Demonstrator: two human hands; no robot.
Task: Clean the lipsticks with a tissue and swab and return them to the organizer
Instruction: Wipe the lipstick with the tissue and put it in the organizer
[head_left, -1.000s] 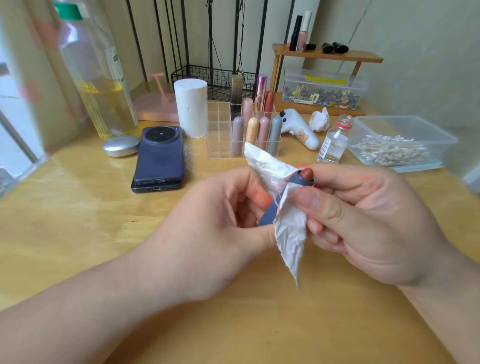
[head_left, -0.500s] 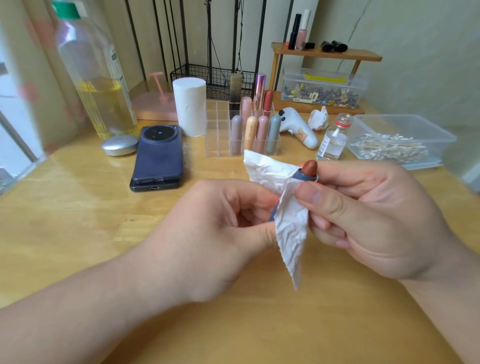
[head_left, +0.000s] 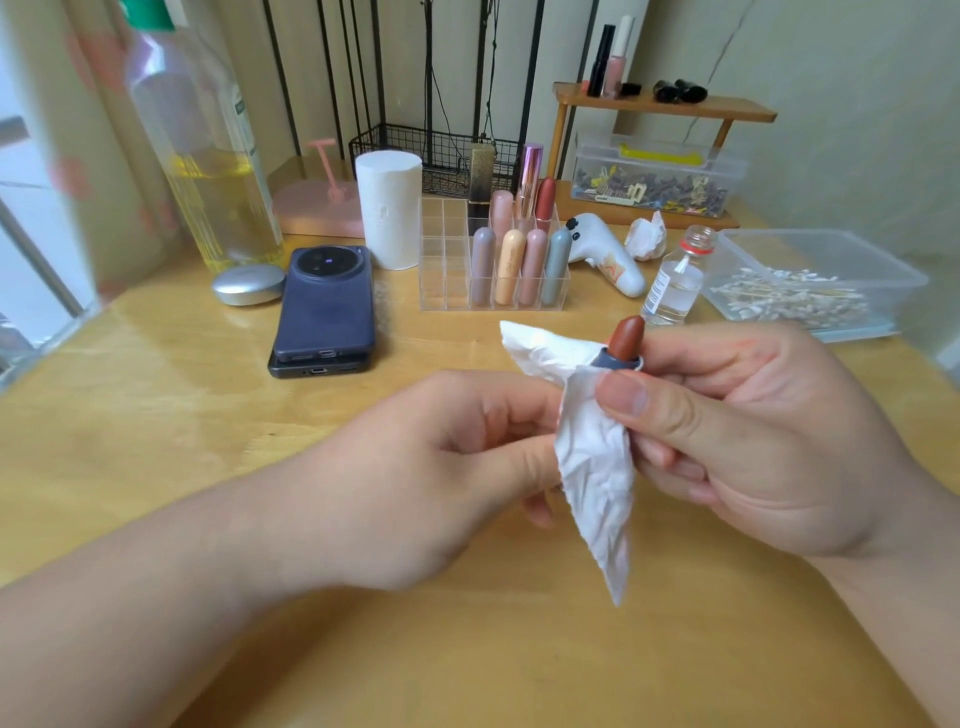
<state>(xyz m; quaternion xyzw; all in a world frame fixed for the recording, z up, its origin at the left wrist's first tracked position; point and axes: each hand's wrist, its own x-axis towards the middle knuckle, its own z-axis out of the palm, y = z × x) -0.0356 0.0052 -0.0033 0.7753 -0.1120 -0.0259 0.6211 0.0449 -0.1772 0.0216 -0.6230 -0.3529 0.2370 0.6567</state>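
Lipstick getting wiped down, held up over the table

The open lipstick (head_left: 626, 340), brownish-red tip poking out of a grey-blue collar, is held above the wooden table (head_left: 156, 415), in front of the clear organizer (head_left: 447, 260) where other lipsticks are stood up. A crumpled tissue (head_left: 592, 457) is wrapped round the tube and pinched against it by the right hand (head_left: 753, 431), thumb pressed on the paper. The left hand (head_left: 415, 467) is curled in against the tissue's edge, thumb laid on it; whether the tube is gripped too can't be made out.
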